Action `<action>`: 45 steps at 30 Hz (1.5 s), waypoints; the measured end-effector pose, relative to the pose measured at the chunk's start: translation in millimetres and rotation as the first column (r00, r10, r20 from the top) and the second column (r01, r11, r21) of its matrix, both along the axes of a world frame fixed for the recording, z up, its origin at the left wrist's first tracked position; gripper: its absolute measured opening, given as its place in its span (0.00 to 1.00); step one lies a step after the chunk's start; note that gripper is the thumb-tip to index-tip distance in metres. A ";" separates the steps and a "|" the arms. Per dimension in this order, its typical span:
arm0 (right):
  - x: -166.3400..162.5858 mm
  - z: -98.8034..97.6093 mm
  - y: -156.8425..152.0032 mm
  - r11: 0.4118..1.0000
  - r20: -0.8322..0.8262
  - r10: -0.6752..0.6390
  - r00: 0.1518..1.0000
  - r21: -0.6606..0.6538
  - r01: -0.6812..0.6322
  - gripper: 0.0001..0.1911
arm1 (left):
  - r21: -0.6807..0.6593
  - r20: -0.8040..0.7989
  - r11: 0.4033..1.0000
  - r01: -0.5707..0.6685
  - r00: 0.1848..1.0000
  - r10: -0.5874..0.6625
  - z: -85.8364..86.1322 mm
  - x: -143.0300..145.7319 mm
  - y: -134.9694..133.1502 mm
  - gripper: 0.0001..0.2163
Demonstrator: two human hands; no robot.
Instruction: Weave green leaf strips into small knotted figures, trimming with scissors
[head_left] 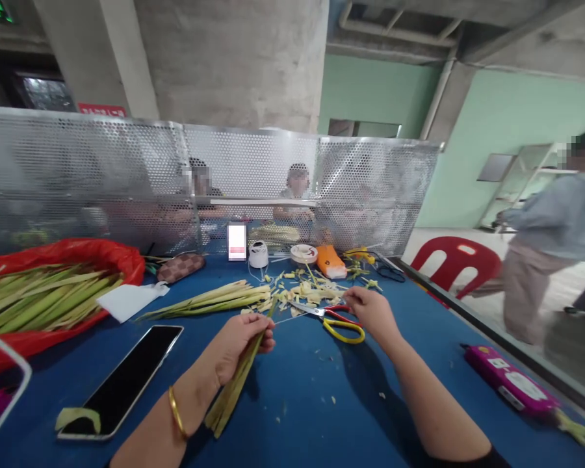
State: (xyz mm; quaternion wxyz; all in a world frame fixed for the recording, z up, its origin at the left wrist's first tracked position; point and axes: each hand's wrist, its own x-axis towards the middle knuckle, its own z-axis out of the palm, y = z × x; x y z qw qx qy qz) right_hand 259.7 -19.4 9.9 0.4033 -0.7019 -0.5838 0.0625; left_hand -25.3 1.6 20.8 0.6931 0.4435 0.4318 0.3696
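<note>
My left hand (253,331) is closed around a narrow bundle of green leaf strips (234,390), its long ends hanging towards me. A thin white thread (292,318) stretches from the bundle to the right, in line with my right fingertips; part of it is lost against the scissors. My right hand (370,312) is pinched shut at the thread's far end, just above the scissors' handles. Those scissors (344,329), with red and yellow handles, lie on the blue table (302,403), blades pointing left. Behind my left hand lies a pile of pale green stalks (209,300).
Trimmings (312,292) litter the table's middle. A red bag (136,260) of leaves and a phone (127,380) lie left. Behind are a thread spool (258,255), tape roll (303,253) and orange packet (330,261). A purple box (511,383) sits right; people stand or sit beyond.
</note>
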 end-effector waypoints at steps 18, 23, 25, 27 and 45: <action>-105.9 -25.0 -13.6 0.691 -0.663 0.606 0.440 0.165 -0.703 0.22 | -0.003 0.015 0.980 0.198 0.980 -0.198 13.1 9.7 -19.5 0.14; -90.9 -18.4 -16.1 0.814 -0.790 0.385 0.477 0.048 -0.578 0.18 | -0.013 0.038 0.992 0.126 0.991 -0.126 7.6 3.9 -11.7 0.12; -82.3 -14.5 -16.9 0.830 -0.818 0.350 0.457 0.045 -0.556 0.18 | -0.025 0.034 0.994 0.107 0.994 -0.106 4.4 3.7 -10.0 0.10; -76.7 -12.9 -16.8 0.832 -0.839 0.299 0.455 -0.004 -0.554 0.20 | -0.056 0.026 0.994 0.096 0.995 -0.095 2.5 4.8 -9.1 0.08; -83.1 -26.1 -17.0 0.808 -0.344 0.540 0.768 -0.043 -0.587 0.13 | -0.114 -0.015 0.969 0.219 0.975 -0.222 -10.8 19.5 -21.5 0.13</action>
